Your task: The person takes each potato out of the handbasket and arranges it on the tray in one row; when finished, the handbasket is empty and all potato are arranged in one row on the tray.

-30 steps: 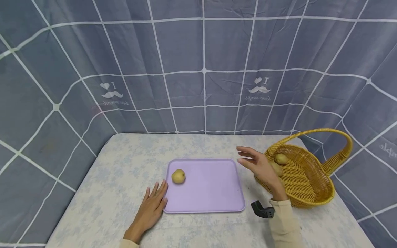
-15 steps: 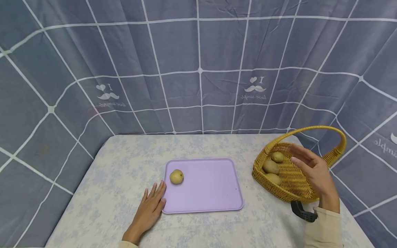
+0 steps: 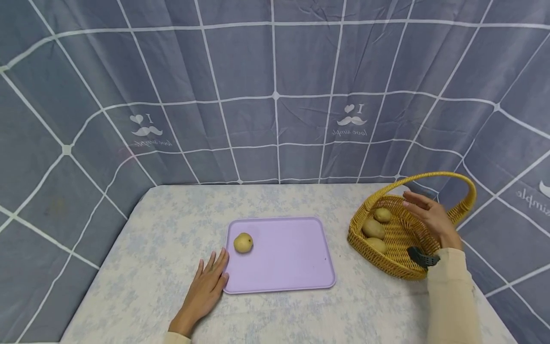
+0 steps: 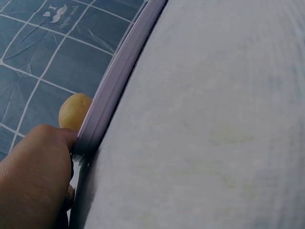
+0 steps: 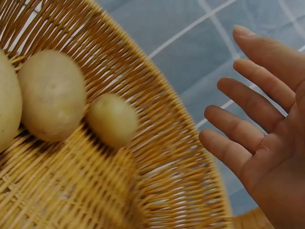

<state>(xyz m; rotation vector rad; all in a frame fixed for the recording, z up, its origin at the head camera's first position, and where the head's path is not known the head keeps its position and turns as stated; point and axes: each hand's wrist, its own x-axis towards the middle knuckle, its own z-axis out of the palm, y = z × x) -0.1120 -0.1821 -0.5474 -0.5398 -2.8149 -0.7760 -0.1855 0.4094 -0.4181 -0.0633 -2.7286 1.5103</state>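
Observation:
My left hand (image 3: 203,289) lies flat with straight fingers, its fingertips at the left rim of a shallow lilac tray (image 3: 285,253). One yellowish potato (image 3: 243,242) sits near the tray's left side; the left wrist view shows this potato (image 4: 75,111) beyond the rim. Over the right part of a wicker basket (image 3: 397,239), under its arched handle, my right hand (image 3: 431,219) holds nothing. In the right wrist view its fingers (image 5: 252,102) are loosely extended beside the basket's rim. Three potatoes rest along the basket's left side, the smallest (image 5: 113,120) farthest back.
The basket's tall handle (image 3: 429,176) arches above its opening. A pale floral cloth (image 3: 292,315) covers the table. Grey-blue checked curtains (image 3: 240,62) hang behind and at both sides. A black strap mount (image 3: 423,258) sits on the right wrist.
My right hand has moved right, from the basket's left edge to over its right part, then slightly farther back. The left hand keeps its place at the tray; the view has shifted slightly.

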